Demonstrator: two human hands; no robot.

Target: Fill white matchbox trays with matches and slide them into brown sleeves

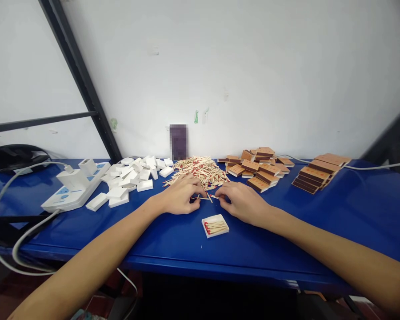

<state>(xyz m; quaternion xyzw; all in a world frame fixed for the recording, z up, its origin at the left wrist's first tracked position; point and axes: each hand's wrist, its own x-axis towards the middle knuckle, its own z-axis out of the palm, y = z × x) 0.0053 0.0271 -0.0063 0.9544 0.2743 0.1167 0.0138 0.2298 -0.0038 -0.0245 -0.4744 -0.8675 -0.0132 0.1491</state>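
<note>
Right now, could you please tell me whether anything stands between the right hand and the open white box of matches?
Nothing visible does: only blue table lies between the right hand and the open white box. The heap of matches lies farther back, away from that gap.

The blue desk carries a heap of matches just beyond the left grip and right grip, white trays and a power strip left of them, brown matchboxes to their right, and a match-filled tray on their near side.
</note>
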